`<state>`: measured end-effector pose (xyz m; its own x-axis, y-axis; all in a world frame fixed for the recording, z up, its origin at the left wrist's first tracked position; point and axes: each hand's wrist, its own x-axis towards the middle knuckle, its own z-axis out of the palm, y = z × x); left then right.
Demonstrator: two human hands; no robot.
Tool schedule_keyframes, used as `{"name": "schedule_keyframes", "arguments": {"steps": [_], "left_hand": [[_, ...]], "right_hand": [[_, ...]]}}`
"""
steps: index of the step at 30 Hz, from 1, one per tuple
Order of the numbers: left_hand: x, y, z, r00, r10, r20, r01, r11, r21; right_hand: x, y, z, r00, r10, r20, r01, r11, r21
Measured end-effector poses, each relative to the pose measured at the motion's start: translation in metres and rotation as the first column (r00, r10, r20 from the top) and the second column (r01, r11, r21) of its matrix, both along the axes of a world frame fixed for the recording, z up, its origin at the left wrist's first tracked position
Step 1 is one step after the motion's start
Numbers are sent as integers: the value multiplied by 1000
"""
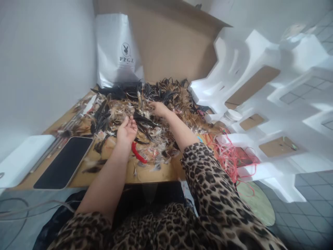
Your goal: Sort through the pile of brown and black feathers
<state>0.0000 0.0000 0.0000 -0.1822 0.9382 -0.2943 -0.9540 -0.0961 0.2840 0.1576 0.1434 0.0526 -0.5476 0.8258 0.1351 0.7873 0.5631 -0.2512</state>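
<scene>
A wide heap of loose brown, black and pale feathers (182, 100) covers the table. My left hand (127, 131) is palm up over its near side, fingers loosely curled and apart, with nothing visible in the palm. Farther in, my right hand (158, 109) reaches among the brown feathers with its fingers pinched together at their edge; its fingertips are partly hidden. Long black feathers (145, 121) lie between the two hands. Just below my left hand rests a curved red handle (138, 153), its other parts covered by feathers.
A phone (63, 163) and a white box-like device (24, 159) lie at the table's left. Behind the heap stands a silver bag (117, 52) against cardboard (177, 45). White foam pieces (249, 52) and a tangle of pink strips (226, 156) crowd the right side.
</scene>
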Motion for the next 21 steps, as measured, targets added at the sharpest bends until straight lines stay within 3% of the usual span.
{"name": "schedule_keyframes", "arguments": {"steps": [4, 8, 11, 14, 18, 21], "left_hand": [[1, 0, 0, 1000, -5, -9, 5, 1000, -7], [1, -1, 0, 1000, -6, -10, 6, 1000, -7], [1, -2, 1, 1000, -6, -9, 6, 1000, -12], [1, -1, 1, 1000, -10, -21, 9, 1000, -20], [1, -1, 0, 999, -17, -34, 17, 1000, -14], [-1, -1, -1, 999, -13, -37, 13, 1000, -16]], "right_hand": [[-22, -12, -18, 943, 198, 268, -208, 978, 11], [-33, -14, -22, 938, 133, 320, -128, 991, -38], [-29, -12, -17, 980, 24, 197, -24, 1000, -4], [-14, -11, -5, 1000, 7, -7, -7, 1000, -6], [14, -23, 15, 960, -33, -278, 4, 994, -107], [35, -42, 25, 926, -41, -376, -40, 978, -205]]}}
